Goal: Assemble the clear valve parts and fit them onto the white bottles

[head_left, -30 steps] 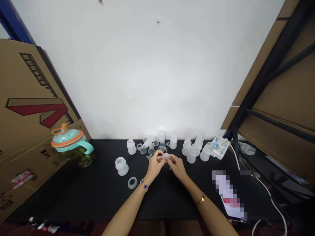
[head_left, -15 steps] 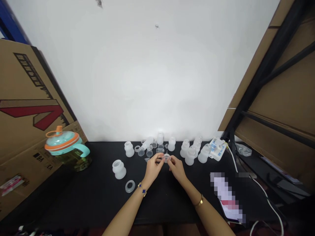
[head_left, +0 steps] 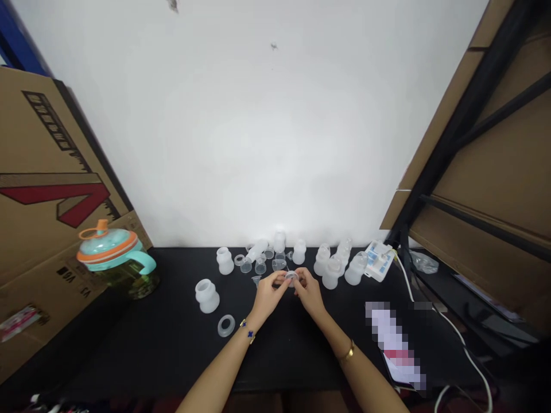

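Observation:
Between both hands is a small clear round bottle part (head_left: pixel 291 276), rim-shaped; its exact kind is partly hidden by the fingers. My left hand (head_left: pixel 269 288) pinches its left side with thumb and fingers. On its right side, my right hand (head_left: pixel 308 289) grips it the same way. Just beyond the hands lie several clear caps and bottle parts (head_left: pixel 260 265). A white open-necked bottle (head_left: pixel 207 296) stands to the left of my left hand, and a loose translucent ring (head_left: pixel 221 327) lies nearer me. Several capped white bottles (head_left: pixel 331 272) stand to the right of my right hand.
A teal-lidded jug (head_left: pixel 114 259) stands at the left by a cardboard box (head_left: pixel 38 241). Toward the right are a white power strip (head_left: pixel 379 261), its white cable (head_left: pixel 465 344) and a phone (head_left: pixel 398 350) on the black table (head_left: pixel 129 350). A white wall (head_left: pixel 271 143) bounds the back.
The clear part tilts slightly differently between my fingers, and both hands stay nearly in place. The whole view has shifted a little; the surrounding bottles stand as before.

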### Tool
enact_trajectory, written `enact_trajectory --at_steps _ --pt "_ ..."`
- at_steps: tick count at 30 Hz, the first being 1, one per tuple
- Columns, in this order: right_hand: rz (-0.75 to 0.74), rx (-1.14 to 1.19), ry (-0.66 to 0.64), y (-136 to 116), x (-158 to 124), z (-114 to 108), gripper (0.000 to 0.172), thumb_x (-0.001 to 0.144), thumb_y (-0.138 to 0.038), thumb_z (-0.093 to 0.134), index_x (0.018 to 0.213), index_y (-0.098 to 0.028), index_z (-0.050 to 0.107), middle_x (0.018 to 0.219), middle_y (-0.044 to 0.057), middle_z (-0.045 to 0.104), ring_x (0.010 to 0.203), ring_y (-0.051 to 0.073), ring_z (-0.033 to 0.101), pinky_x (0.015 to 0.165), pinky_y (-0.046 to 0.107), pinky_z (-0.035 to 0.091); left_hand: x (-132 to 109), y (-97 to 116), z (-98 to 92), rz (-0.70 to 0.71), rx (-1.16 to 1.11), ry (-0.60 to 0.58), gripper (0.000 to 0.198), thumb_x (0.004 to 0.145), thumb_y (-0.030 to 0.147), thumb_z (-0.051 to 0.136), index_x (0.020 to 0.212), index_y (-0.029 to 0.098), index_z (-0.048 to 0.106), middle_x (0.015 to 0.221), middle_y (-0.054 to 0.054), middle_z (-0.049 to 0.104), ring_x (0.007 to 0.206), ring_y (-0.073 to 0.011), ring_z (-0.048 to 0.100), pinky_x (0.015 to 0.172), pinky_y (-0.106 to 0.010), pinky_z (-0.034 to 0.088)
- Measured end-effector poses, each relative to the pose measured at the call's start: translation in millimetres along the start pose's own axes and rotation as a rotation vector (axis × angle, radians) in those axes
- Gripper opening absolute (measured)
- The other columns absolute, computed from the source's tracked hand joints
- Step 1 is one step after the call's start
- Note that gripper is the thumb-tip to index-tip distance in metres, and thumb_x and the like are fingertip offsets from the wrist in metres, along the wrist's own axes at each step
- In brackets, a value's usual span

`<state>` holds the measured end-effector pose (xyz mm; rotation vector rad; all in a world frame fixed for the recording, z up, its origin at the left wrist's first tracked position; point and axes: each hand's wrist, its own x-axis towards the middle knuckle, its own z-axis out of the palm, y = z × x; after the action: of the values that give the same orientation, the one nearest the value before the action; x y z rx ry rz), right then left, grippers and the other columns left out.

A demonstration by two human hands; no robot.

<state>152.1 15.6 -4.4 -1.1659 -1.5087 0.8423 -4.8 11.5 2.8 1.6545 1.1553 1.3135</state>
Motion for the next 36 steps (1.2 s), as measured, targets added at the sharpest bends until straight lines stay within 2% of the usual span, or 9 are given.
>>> enact_trajectory --at_steps 2,5,10,15,20,27,32,36 --pt "-0.005 0.009 -0.018 -1 0 1 0.020 0.088 -0.040 0.056 0.097 -0.022 0.058 0.076 -0.001 0.065 0.051 0.013 0.057 0.046 0.022 0.044 0 -1 -0.3 -0.007 -0.006 -0.005 0.027 0.087 0.042 0.068 0.102 0.019 0.071 0.091 -0.006 0.078 0.085 -0.0221 0.075 0.076 -0.031 0.060" --pt "-0.007 0.031 -0.048 -1 0 1 0.024 0.090 -0.042 0.054 0.102 -0.022 0.059 0.081 0.001 0.067 0.053 0.013 0.058 0.046 0.022 0.045 1 -2 -1.1 -0.027 -0.021 -0.003 0.030 0.088 0.044 0.066 0.104 0.019 0.070 0.095 -0.008 0.078 0.086 -0.0233 0.075 0.062 -0.027 0.059" --pt "-0.024 0.027 -0.058 1 1 0 0.029 0.092 -0.044 0.054 0.107 -0.021 0.062 0.081 0.002 0.069 0.052 0.013 0.059 0.045 0.021 0.043 2 -1 -1.6 -0.009 -0.034 0.016 0.031 0.087 0.046 0.067 0.100 0.018 0.069 0.089 -0.007 0.077 0.082 -0.0217 0.075 0.065 -0.027 0.059" --pt "-0.025 0.023 -0.060 1 2 1 0.032 0.092 -0.046 0.052 0.107 -0.020 0.064 0.078 0.003 0.069 0.052 0.013 0.059 0.045 0.021 0.044 2 0 -1.5 -0.017 -0.015 0.024 0.033 0.087 0.049 0.066 0.099 0.018 0.069 0.086 -0.007 0.077 0.079 -0.0220 0.074 0.059 -0.027 0.058" --pt "-0.011 0.003 -0.072 0 1 2 0.037 0.092 -0.051 0.050 0.107 -0.020 0.064 0.078 0.003 0.069 0.052 0.015 0.059 0.046 0.024 0.046 0 3 -2.5 0.011 0.042 0.036 0.030 0.089 0.048 0.063 0.097 0.019 0.069 0.084 -0.006 0.076 0.077 -0.0214 0.074 0.060 -0.027 0.057" --pt "-0.045 0.014 -0.094 -4 -2 3 0.034 0.094 -0.050 0.050 0.104 -0.020 0.065 0.072 0.001 0.068 0.051 0.015 0.058 0.048 0.023 0.045 -4 11 -3.6 0.028 0.108 0.069 0.030 0.091 0.047 0.062 0.099 0.019 0.070 0.078 -0.003 0.073 0.066 -0.0176 0.069 0.053 -0.023 0.052" --pt "-0.045 0.004 -0.104 -8 -2 0 0.029 0.090 -0.046 0.057 0.091 -0.019 0.068 0.065 0.000 0.065 0.053 0.014 0.057 0.051 0.023 0.044 -6 10 -3.7 0.075 0.137 0.089 0.032 0.094 0.047 0.058 0.102 0.019 0.071 0.095 -0.008 0.073 0.079 -0.0201 0.069 0.059 -0.025 0.054" --pt "-0.027 -0.003 -0.123 -7 -1 0 0.025 0.088 -0.042 0.059 0.089 -0.019 0.068 0.066 0.000 0.066 0.057 0.015 0.059 0.052 0.023 0.046 -7 10 -4.4 0.088 0.158 0.086 0.031 0.095 0.046 0.056 0.105 0.020 0.071 0.102 -0.009 0.071 0.085 -0.0217 0.068 0.062 -0.027 0.056"
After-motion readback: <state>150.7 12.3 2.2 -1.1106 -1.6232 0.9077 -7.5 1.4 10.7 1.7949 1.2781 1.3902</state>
